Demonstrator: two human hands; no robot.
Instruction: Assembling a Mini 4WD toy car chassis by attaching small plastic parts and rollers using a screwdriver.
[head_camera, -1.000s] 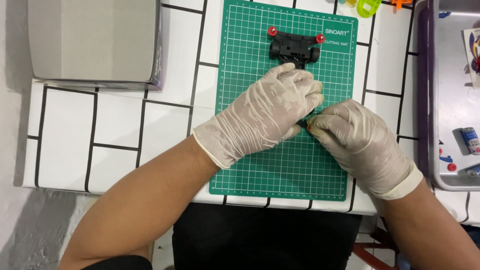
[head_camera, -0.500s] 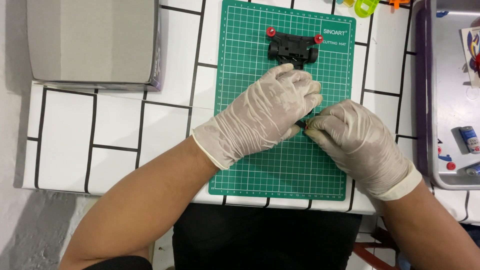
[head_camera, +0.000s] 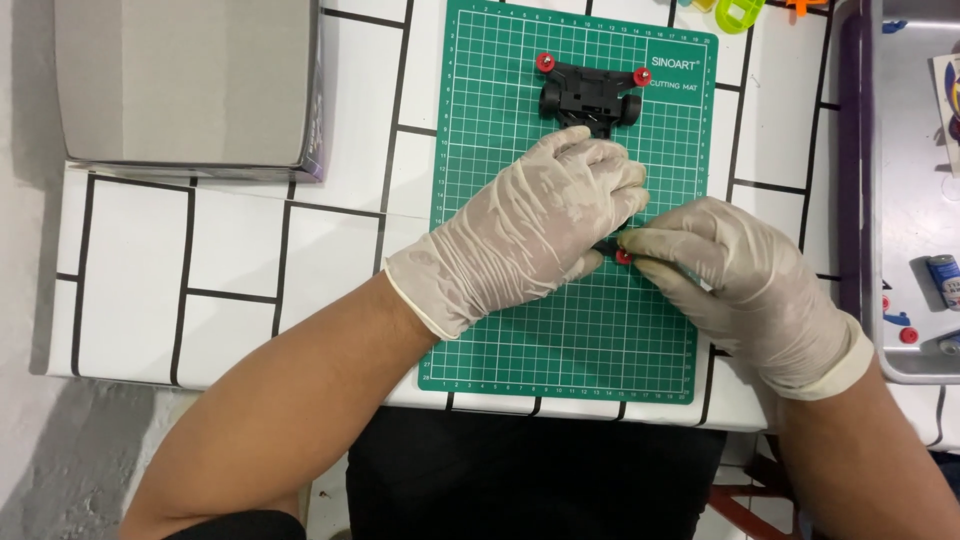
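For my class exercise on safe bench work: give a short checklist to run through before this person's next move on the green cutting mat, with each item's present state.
1. Both gloved hands on: left hand, right hand - ok.
2. Work sits over the green cutting mat - ok.
3. Small red round part between the fingertips is visible - ok.
4. Grip on it firm - cannot tell.
5. Black toy-car chassis with red rollers lies apart from both hands - ok.
6. Grey metal tray within reach - ok.

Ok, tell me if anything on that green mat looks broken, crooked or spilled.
Nothing stands out. The black chassis part with red rollers lies flat and square at the top of the green cutting mat. The left hand and right hand meet over a small red-and-black piece, mostly hidden. No spills show.
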